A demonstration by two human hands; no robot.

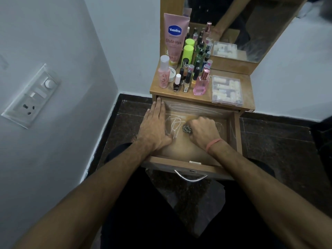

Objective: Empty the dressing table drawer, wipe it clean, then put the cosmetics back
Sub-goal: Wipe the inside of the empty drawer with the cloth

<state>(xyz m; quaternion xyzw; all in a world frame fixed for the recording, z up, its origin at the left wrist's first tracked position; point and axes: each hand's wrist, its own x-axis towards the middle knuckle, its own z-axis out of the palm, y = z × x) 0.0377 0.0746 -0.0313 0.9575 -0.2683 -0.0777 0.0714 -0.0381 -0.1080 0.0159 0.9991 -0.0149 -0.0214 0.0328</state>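
Observation:
The wooden drawer [236, 133] is pulled out below the dressing table top, and its floor bears white scribbled marks. My left hand [154, 128] lies flat with straight fingers along the drawer's left wall. Inside the drawer, my right hand [203, 131] grips a small grey wadded cloth [186, 129] pressed against the floor. On the table top [183, 97] stand the cosmetics: a pink Vaseline tube [175, 40], a pink bottle with a white cap [163, 72], a pink perfume bottle [201, 85], several nail polish bottles [186, 78] and a clear plastic box [226, 90].
A mirror [242, 27] rises behind the table top. A metal handle [191, 177] hangs on the drawer front. A switch and socket plate [32, 97] is on the left wall. Dark stone floor lies on both sides of the table.

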